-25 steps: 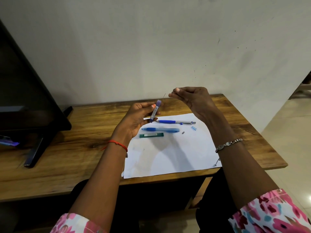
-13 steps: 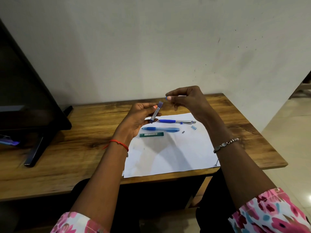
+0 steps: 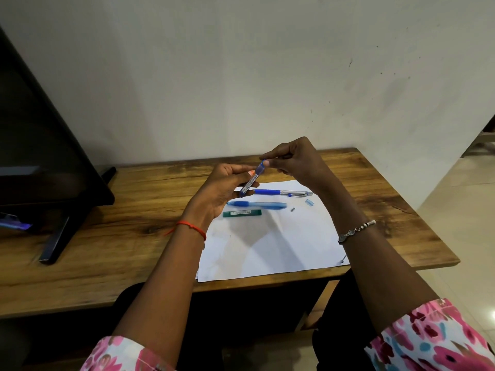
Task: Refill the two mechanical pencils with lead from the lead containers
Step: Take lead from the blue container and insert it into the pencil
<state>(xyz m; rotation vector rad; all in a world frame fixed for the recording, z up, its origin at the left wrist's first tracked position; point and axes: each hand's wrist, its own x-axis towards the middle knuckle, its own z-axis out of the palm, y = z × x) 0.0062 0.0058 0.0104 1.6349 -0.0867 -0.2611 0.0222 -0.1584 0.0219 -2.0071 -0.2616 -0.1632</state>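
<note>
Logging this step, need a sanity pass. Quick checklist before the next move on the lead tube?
1. Blue lead container gripped by left hand: ok, held tilted above the table.
2. Right hand on the container's top end: ok, fingertips pinch at the cap.
3. Cap seated or loose: cannot tell.
4. Both pencils in reach: ok, silver-barrelled pencil and blue pencil lie on the paper.
5. Small loose parts safe: ok, resting on the paper right of the pencils.
6. Green lead container closed: cannot tell.

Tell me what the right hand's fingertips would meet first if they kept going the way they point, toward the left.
The top end of the blue lead container, held tilted in the left hand; the right hand seems already at it.
</note>
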